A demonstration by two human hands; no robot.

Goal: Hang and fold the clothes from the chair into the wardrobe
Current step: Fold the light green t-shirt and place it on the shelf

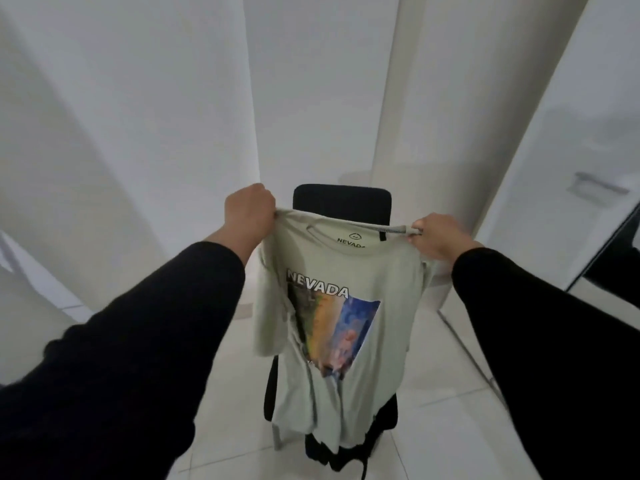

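A pale green T-shirt [384,278] with the word NEVADA and a colourful print hangs in front of me, its front facing me. My left hand [247,211] grips its left shoulder and my right hand [438,239] pinches its right shoulder, stretching the neckline between them. Behind the shirt stands a black chair [341,200], its backrest showing above the collar. Dark clothes [341,452] lie on the chair seat below the shirt's hem, mostly hidden.
White walls and a white pillar [398,98] rise behind the chair. A glossy white door panel with a handle [595,187] is at the right. The floor [450,427] is light tile.
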